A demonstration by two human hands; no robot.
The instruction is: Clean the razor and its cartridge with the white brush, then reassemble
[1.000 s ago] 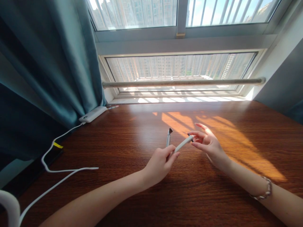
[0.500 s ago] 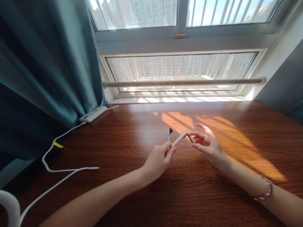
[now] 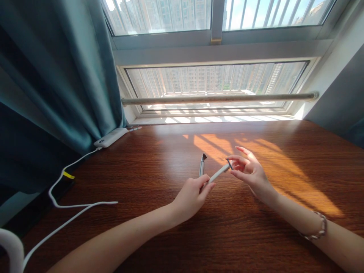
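Wood table (image 3: pixel 250 242) under your hands, window (image 3: pixel 196 77) beyond; your left hand (image 3: pixel 192 196) grips a white brush (image 3: pixel 218 173), your right hand (image 3: pixel 253 175) pinches a dark strip (image 3: pixel 230 164).

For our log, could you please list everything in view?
Brush: one, white, in left hand
Strip: one, dark, in right hand
Tool: one, silver, beyond left hand
Table: one, brown, foreground
Curtain: one, teal, left
Device: one, white, by curtain
Cable: count unclear, white, left
Tag: one, yellow, by cable
Curved piece: one, white, lower left
Window: one, grey-framed, back
Rail: one, pale, across window
Wall: one, grey, right
Bracelet: one, brownish, right forearm
Hands: two, bare, centre
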